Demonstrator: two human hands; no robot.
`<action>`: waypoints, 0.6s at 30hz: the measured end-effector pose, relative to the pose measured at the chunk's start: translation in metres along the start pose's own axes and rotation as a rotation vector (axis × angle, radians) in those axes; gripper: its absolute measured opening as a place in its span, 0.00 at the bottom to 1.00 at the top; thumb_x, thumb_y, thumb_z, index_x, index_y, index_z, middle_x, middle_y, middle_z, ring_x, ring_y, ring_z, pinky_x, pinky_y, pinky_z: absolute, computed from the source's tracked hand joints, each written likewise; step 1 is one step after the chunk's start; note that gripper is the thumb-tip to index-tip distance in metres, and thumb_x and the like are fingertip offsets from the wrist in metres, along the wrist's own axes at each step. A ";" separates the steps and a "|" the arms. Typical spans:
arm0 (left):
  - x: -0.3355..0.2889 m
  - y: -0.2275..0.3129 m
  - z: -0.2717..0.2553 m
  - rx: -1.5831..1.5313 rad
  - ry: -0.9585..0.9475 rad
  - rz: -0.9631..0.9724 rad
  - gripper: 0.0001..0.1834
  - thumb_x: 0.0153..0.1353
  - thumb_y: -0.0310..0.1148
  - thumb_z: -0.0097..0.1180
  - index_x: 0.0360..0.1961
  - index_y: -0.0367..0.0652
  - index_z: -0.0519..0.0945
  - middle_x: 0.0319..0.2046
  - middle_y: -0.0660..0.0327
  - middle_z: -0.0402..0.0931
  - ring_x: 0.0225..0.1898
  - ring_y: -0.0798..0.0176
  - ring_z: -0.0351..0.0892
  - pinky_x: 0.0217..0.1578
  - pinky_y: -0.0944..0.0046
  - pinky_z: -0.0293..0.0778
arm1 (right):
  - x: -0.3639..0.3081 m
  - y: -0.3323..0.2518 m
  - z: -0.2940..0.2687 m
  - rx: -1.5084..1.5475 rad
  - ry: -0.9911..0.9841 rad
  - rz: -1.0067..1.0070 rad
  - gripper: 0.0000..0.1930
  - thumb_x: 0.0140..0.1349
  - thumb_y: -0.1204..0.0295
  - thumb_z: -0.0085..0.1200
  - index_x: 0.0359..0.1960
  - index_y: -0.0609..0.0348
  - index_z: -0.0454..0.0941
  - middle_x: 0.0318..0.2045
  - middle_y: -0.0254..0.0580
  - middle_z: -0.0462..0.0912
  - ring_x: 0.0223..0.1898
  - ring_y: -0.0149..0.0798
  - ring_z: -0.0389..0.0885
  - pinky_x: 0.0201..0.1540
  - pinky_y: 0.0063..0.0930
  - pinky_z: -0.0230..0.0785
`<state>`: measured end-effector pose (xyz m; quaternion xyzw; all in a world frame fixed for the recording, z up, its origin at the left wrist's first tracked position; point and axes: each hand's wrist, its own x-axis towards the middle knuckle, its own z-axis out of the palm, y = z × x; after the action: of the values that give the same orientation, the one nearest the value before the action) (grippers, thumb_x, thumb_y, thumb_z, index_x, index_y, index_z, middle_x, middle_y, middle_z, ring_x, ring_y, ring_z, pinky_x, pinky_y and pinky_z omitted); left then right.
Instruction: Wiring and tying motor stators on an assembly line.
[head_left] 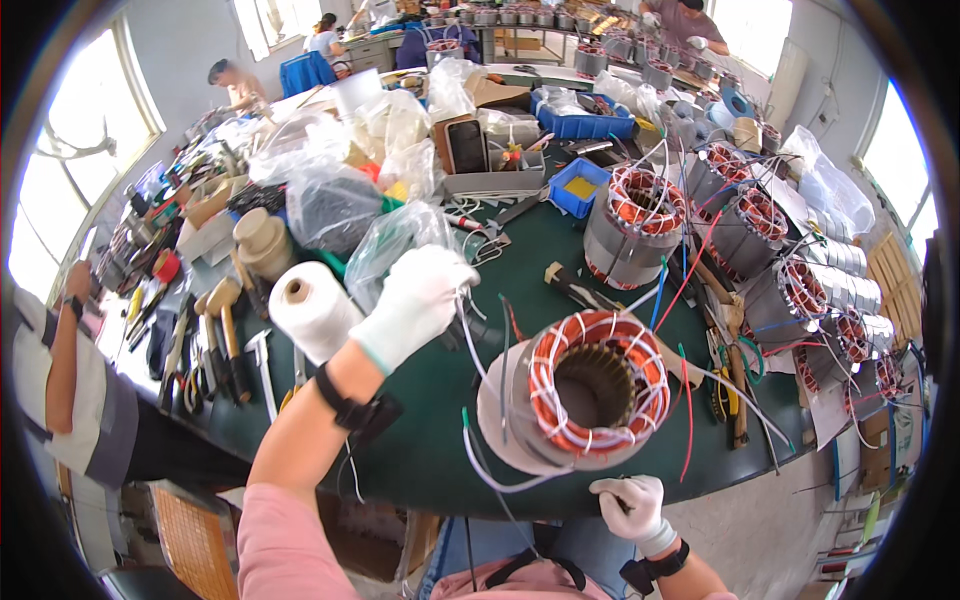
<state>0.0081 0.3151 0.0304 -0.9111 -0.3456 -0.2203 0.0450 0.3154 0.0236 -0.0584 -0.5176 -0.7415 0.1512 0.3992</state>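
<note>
Near stator (575,395) is seated on the green tabletop (420,425): grey cylinder, orange winding ring laced with white cord. Up-left of it, a white sleeved lead (467,330) is pinched by the left hand (420,295), knit-gloved. At its near right side, the gloved right hand (633,508) is curled; whether anything is gripped cannot be told. Farther left of it, a white thread cone (318,315) is placed.

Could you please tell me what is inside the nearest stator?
Inside the nearest stator, ribbed brownish walls surround a hollow bore; its orange winding ring hides part of the nearer wall.
</note>
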 end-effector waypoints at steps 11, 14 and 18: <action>0.099 -0.046 0.110 0.499 -0.470 -0.374 0.14 0.60 0.45 0.64 0.39 0.49 0.90 0.44 0.59 0.84 0.53 0.53 0.80 0.54 0.54 0.76 | 0.001 0.007 -0.004 -0.086 -0.001 -0.048 0.08 0.48 0.75 0.65 0.32 0.52 0.87 0.14 0.30 0.77 0.14 0.34 0.76 0.19 0.29 0.68; 0.105 -0.041 0.125 0.556 -0.552 -0.436 0.15 0.61 0.41 0.61 0.43 0.43 0.89 0.47 0.56 0.83 0.53 0.53 0.80 0.54 0.55 0.76 | 0.002 0.006 -0.009 -0.077 0.000 -0.091 0.09 0.47 0.74 0.66 0.33 0.52 0.87 0.14 0.30 0.75 0.15 0.32 0.77 0.19 0.28 0.68; 0.105 -0.027 0.103 0.555 -0.444 -0.457 0.15 0.61 0.35 0.55 0.42 0.37 0.87 0.46 0.51 0.83 0.52 0.51 0.81 0.51 0.54 0.76 | 0.002 0.014 -0.008 0.017 0.012 -0.115 0.09 0.50 0.74 0.66 0.35 0.53 0.86 0.16 0.31 0.77 0.16 0.34 0.78 0.20 0.29 0.70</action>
<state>0.0986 0.4239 -0.0190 -0.7896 -0.5863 0.0783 0.1631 0.3302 0.0292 -0.0612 -0.4717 -0.7663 0.1310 0.4162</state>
